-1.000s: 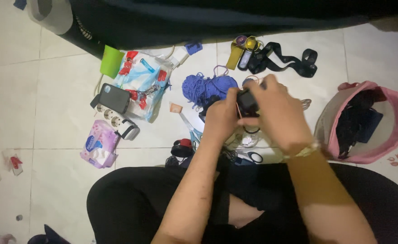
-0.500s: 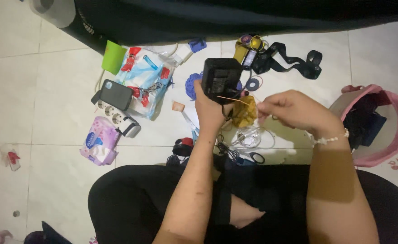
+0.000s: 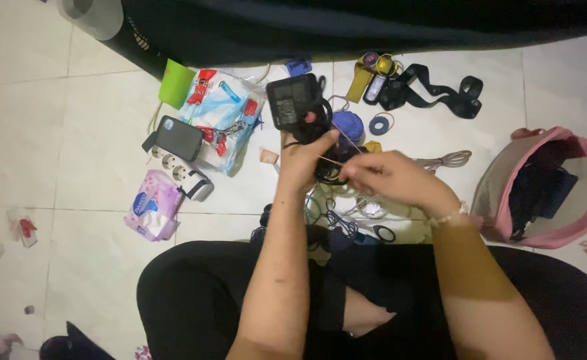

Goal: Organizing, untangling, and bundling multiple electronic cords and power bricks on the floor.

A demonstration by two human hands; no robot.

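Note:
My left hand (image 3: 305, 163) grips the coiled black cable under a black power adapter block (image 3: 294, 101), which stands up above the fingers. My right hand (image 3: 390, 177) pinches a thin tan rubber band (image 3: 334, 162) that stretches from its fingertips across to the cable bundle by the left thumb. A ball of blue yarn (image 3: 348, 125) lies on the white tile floor just behind the hands. I sit with black-clad legs (image 3: 200, 293) crossed below.
A phone (image 3: 178, 137) on a white power strip, a tissue pack (image 3: 152, 203), a plastic bag (image 3: 223, 110) with red clips and a green cup (image 3: 175, 83) lie left. A black strap (image 3: 440, 90) lies behind, a pink pouch (image 3: 540, 187) right, loose cables near my knees.
The adapter moved up and left in my left hand. My right hand came in from the right to the cable bundle, still drawing the rubber band.

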